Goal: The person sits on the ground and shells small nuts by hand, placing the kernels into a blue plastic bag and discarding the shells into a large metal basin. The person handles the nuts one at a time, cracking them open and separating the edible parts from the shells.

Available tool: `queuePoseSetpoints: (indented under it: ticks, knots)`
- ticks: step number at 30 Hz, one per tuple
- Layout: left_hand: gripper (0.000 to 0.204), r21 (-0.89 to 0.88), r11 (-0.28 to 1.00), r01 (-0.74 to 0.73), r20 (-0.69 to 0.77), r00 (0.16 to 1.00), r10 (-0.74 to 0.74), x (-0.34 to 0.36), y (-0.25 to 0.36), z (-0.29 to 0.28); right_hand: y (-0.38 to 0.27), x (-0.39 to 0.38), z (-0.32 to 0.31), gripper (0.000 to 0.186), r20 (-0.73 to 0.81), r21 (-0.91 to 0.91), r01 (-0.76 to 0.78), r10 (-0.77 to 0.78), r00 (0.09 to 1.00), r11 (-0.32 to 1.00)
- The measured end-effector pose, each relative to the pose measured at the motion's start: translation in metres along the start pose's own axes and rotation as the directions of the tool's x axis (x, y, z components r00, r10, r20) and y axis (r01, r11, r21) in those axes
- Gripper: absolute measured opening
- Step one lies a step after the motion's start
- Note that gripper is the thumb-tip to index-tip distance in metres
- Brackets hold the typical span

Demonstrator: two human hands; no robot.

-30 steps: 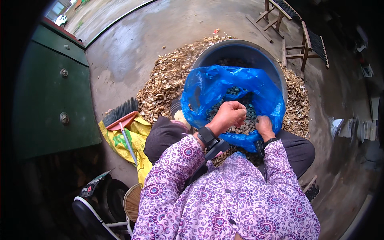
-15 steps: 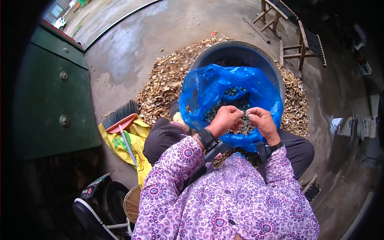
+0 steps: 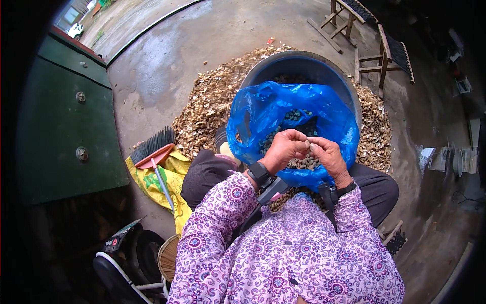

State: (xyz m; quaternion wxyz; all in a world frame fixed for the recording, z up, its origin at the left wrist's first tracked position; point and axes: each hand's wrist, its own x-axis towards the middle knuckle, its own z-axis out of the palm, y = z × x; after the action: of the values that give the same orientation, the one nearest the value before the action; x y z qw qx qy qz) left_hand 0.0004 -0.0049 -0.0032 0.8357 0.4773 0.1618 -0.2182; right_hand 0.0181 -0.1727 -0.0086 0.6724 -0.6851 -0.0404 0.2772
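Above the mouth of a blue plastic bag, my left hand and my right hand meet fingertip to fingertip. Both are closed in a pinch on something small and pale, mostly hidden by the fingers, that I cannot make out. Beneath them, inside the bag, lie many small greyish nut-like pieces. The bag sits spread open between my knees, its far part inside a large round metal basin. Each wrist carries a dark band.
Broken tan shells are heaped on the floor around the basin. At left, a broom lies on a yellow sack near a green metal cabinet. Wooden folding stools stand at the far right. A wicker basket is at lower left.
My right hand has moved slightly left, so its fingertips now touch those of my left hand; before, a small gap showed between them. The bag and basin look the same.
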Motion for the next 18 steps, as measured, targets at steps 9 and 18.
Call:
queuePoseSetpoints:
  ticks: [9, 18]
  knots:
    - [0.023, 0.006, 1.0, -0.016, -0.046, 0.999, 0.017, -0.0037, 0.0018, 0.0027, -0.0077, -0.0029, 0.0028, 0.018, -0.03, -0.257, 0.169, -0.183, 0.983, 0.952]
    - [0.015, 0.346, 0.931, -0.12, -0.035, 0.99, 0.14, -0.0027, -0.0014, 0.0037, -0.0087, -0.0044, 0.0023, 0.015, -0.026, -0.251, 0.098, -0.108, 0.994, 0.963]
